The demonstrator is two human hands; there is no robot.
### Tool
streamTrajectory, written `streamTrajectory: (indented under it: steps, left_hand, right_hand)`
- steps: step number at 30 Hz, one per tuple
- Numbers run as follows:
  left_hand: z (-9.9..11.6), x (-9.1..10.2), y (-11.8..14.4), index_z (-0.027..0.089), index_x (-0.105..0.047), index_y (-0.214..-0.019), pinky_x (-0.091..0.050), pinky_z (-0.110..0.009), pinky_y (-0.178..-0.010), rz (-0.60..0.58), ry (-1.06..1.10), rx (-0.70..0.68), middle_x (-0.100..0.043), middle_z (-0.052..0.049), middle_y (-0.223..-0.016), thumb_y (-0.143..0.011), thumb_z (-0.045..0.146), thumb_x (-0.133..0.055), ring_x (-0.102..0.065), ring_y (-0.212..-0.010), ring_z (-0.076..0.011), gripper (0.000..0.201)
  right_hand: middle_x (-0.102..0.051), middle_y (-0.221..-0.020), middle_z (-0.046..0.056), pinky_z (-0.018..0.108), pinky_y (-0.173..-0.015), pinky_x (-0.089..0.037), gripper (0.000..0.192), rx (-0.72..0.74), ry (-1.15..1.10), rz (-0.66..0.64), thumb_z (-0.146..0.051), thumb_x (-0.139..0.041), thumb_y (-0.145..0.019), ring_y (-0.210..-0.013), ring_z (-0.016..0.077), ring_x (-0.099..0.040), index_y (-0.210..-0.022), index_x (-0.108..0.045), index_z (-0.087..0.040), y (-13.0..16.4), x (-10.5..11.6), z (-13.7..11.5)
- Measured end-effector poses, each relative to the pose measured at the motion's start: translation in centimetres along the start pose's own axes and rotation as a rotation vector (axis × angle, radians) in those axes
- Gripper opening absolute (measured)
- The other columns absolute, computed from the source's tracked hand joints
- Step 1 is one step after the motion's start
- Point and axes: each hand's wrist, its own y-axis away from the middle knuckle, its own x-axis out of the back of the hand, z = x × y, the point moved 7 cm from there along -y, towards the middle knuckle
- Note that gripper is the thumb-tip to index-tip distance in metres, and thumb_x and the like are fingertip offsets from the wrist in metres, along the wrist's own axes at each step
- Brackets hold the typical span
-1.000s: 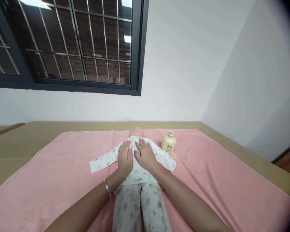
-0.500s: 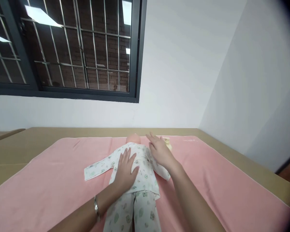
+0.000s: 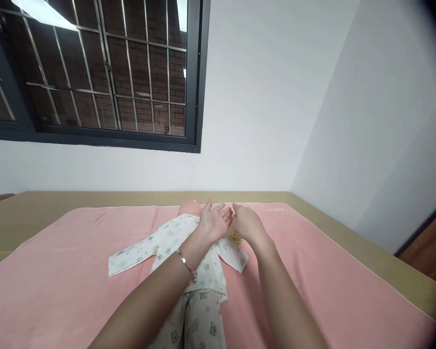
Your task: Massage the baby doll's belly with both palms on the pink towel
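A baby doll lies on the pink mat, dressed in a white printed top and matching trousers. One sleeve stretches out to the left, the other to the right. Above the doll's chest my left hand is open, palm turned up, fingers spread towards the right. Close beside it, my right hand is curled round a small pale yellow bottle with a dark printed design. Most of the bottle is hidden behind the right hand, so its tilt is hard to tell.
The pink mat covers most of a wooden-coloured table. Behind it stands a white wall with a dark-framed, barred window at the upper left. Another wall closes the right side.
My left hand has left the doll's chest, moved up and right, and turned palm up. My right hand has taken hold of the bottle. The view has shifted slightly right.
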Motion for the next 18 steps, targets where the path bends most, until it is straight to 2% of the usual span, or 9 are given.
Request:
streamTrajectory:
  steps: [3,6,9,12,15,18]
  left_hand:
    - [-0.5,0.5,-0.6,0.009,-0.025,-0.147,-0.055,-0.033,-0.086,-0.015,0.029,0.017,-0.046,-0.021,-0.143,-0.093,0.052,-0.036,-0.060,-0.117,-0.0232,0.070]
    - [-0.9,1.1,0.2,0.012,-0.031,-0.145,-0.055,-0.035,-0.079,-0.035,0.018,0.065,-0.053,-0.020,-0.135,-0.094,0.052,-0.034,-0.065,-0.108,-0.0243,0.064]
    - [-0.9,1.4,2.2,0.012,-0.036,-0.141,-0.055,-0.037,-0.075,-0.045,0.001,0.132,-0.058,-0.022,-0.129,-0.094,0.052,-0.035,-0.067,-0.101,-0.0267,0.062]
    - [-0.2,1.5,5.1,0.010,-0.041,-0.137,-0.054,-0.040,-0.081,-0.033,-0.013,0.165,-0.061,-0.021,-0.124,-0.094,0.048,-0.038,-0.067,-0.100,-0.0281,0.058]
    - [0.7,0.8,8.3,0.009,-0.045,-0.135,-0.050,-0.041,-0.090,-0.077,-0.013,0.161,-0.063,-0.020,-0.121,-0.096,0.045,-0.036,-0.065,-0.105,-0.0280,0.054]
    - [1.9,-0.9,11.3,0.011,-0.043,-0.139,-0.042,-0.043,-0.103,-0.252,0.023,0.155,-0.062,-0.018,-0.126,-0.097,0.046,-0.032,-0.061,-0.115,-0.0290,0.056]
  right_hand:
    - [-0.069,-0.109,0.016,0.032,-0.084,-0.045,0.039,-0.051,0.042,0.010,-0.009,-0.041,-0.084,-0.104,0.0268,-0.065,-0.117,-0.061,-0.011,0.2,0.5,-0.2]
    - [-0.067,-0.115,0.015,0.032,-0.085,-0.045,0.043,-0.068,0.030,0.022,-0.010,-0.038,-0.086,-0.109,0.0259,-0.063,-0.124,-0.058,-0.013,0.3,0.8,-0.2]
    - [-0.066,-0.116,0.015,0.037,-0.089,-0.044,0.043,-0.112,0.047,0.011,-0.013,-0.036,-0.088,-0.110,0.0277,-0.062,-0.126,-0.058,-0.014,0.9,1.2,-0.6]
    - [-0.065,-0.117,0.016,0.043,-0.091,-0.044,0.044,-0.172,0.011,0.006,-0.020,-0.033,-0.092,-0.111,0.0303,-0.061,-0.129,-0.056,-0.014,2.3,1.6,-2.0]
    - [-0.055,-0.135,0.016,0.047,-0.104,-0.037,0.047,-0.010,-0.114,0.033,-0.027,-0.030,-0.097,-0.127,0.0296,-0.050,-0.137,-0.051,-0.014,3.9,1.5,-5.5]
    - [-0.037,-0.151,0.014,0.053,-0.116,-0.022,0.053,0.208,-0.204,0.103,-0.039,-0.026,-0.101,-0.144,0.0294,-0.026,-0.145,-0.042,-0.014,5.8,0.9,-9.5]
